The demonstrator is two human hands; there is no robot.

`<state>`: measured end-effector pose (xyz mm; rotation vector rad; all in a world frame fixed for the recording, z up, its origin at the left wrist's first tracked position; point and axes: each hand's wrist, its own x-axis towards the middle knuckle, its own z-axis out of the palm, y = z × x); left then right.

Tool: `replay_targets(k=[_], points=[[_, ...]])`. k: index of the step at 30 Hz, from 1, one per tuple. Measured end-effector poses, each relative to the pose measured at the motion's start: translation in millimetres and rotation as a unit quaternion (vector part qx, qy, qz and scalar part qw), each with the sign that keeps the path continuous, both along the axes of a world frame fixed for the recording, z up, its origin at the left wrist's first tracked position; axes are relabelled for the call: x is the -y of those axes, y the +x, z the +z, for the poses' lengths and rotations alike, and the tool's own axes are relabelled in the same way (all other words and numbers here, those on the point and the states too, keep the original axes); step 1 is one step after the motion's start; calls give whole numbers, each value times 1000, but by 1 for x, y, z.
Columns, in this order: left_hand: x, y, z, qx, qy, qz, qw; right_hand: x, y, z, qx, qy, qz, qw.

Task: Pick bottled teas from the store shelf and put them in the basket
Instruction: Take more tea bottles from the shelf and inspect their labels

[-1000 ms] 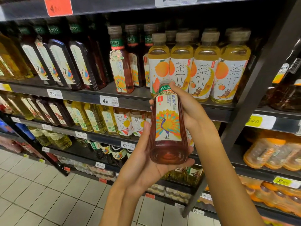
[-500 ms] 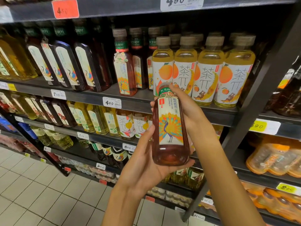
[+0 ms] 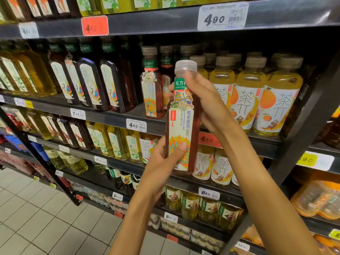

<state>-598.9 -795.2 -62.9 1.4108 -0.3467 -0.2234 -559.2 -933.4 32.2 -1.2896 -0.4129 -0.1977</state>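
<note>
- The reddish-brown bottled tea with a peacock label and pale translucent cap (image 3: 181, 126) stands upright in mid-air, in front of the dark metal store shelf (image 3: 117, 115); both hands have it
- The left hand (image 3: 161, 166) grips the lower part of that bottle, fingers wrapped behind it and the thumb pressed across the label's front
- The right hand (image 3: 206, 103) holds the bottle's neck and shoulder from the right side, fingers curled round just under the cap
- Just behind the bottle and to its left, a matching amber bottle with a peacock label (image 3: 152, 91) stands on the shelf; further left of the bottle, dark brown flat-sided bottles with bird labels (image 3: 95, 83) stand in a row
- Behind and to the right of the bottle, yellow bottles with orange-fruit labels and tan caps (image 3: 263, 100) line the same shelf
- Above the bottle, a white price tag reading 490 (image 3: 222, 16) sits on the upper rail
- Far below and left of the bottle lies the pale tiled floor (image 3: 36, 218)
</note>
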Motion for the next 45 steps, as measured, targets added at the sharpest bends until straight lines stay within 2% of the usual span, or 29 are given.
replay_targets(k=[3, 8, 12, 18, 21, 25, 27, 30, 34, 35, 37, 42, 45], points=[[-1, 25, 9, 66, 59, 31, 996, -5, 9, 11, 19, -55, -43, 997], [5, 68, 8, 122, 82, 80, 986, -5, 25, 21, 26, -123, -113, 986], [10, 95, -1, 151, 122, 125, 973, -5, 33, 22, 74, -178, -143, 971], [28, 109, -6, 155, 57, 202, 965, -8, 46, 23, 126, -207, -170, 955], [34, 115, -8, 167, 69, 260, 948, -8, 54, 22, 136, -230, -206, 941], [39, 120, -12, 171, 72, 286, 940, -5, 64, 18, 143, -286, -239, 917], [41, 121, -13, 179, 70, 296, 936, -3, 69, 17, 150, -325, -269, 894], [44, 122, -15, 177, 76, 313, 930, -3, 78, 17, 179, -386, -355, 833], [48, 124, -15, 179, 112, 342, 916, -4, 91, 19, 193, -509, -472, 693], [50, 125, -14, 183, 123, 346, 912, -2, 94, 20, 188, -527, -483, 673], [52, 127, -10, 188, 139, 352, 906, 3, 99, 22, 178, -545, -474, 668], [62, 124, -15, 195, 114, 372, 900, 12, 108, 27, 132, -561, -444, 686], [64, 124, -26, 225, 157, 378, 884, 12, 114, 27, 109, -561, -447, 688]])
